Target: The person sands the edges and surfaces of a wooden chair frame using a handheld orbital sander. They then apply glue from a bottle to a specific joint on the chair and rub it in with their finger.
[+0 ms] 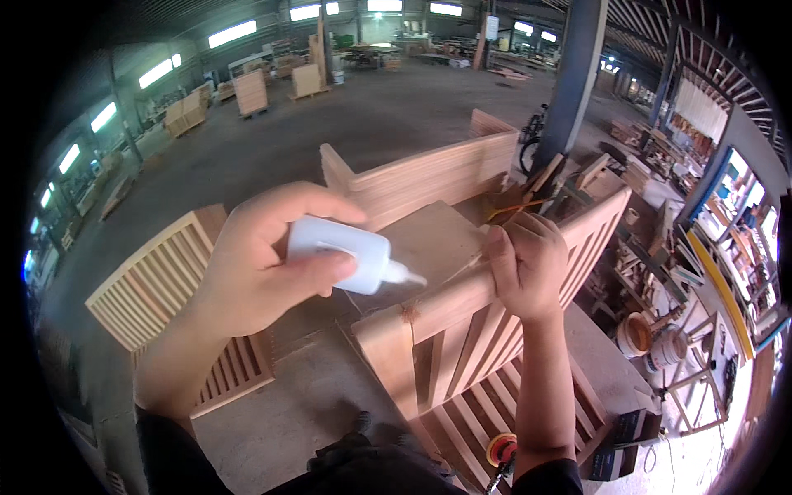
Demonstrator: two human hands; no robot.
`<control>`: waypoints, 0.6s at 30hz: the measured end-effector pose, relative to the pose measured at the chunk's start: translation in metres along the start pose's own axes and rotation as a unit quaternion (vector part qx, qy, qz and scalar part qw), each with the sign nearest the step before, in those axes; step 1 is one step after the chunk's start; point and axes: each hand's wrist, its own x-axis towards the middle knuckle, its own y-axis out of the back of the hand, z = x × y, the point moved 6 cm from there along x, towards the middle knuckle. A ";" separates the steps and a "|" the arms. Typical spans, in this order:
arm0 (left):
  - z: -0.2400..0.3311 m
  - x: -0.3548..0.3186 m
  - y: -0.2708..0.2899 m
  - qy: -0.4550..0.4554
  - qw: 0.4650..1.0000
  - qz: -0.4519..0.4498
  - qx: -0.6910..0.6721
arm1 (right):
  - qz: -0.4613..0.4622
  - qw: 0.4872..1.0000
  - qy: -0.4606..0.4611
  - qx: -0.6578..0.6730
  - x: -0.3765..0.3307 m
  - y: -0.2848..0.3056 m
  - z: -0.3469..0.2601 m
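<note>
A wide woodworking hall stretches away, concrete floor (371,107) running to far stacks of timber under bright windows, a blue pillar (569,74) rising far right. Nearer, a big slatted wooden frame (462,330) stands on edge in the middle, a second slatted panel (157,289) off to the left, a third piece (429,177) behind. Low right, two round tubs (652,338) sit on the floor. Now the hands: the right hand (528,268) is clenched over the frame's top rail, pinching what looks like a thin sliver, though that is hard to make out. The left hand (260,268) wraps tight around a white glue bottle (346,256), nozzle aimed right at the rail just beside that grip. This looks like the gluing step; the next squeeze calls for a steady tip right on the joint.
</note>
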 end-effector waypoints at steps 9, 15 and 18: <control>-0.177 -0.036 -0.002 0.098 0.901 0.120 -0.405 | -0.005 1.000 0.005 0.022 -0.001 -0.003 0.004; -0.247 -0.052 -0.034 0.106 0.834 0.124 -0.527 | 0.025 0.999 0.019 0.029 -0.011 -0.009 0.014; -0.280 -0.055 -0.034 0.115 0.860 0.166 -0.468 | 0.009 0.998 -0.054 -0.016 -0.012 -0.001 0.010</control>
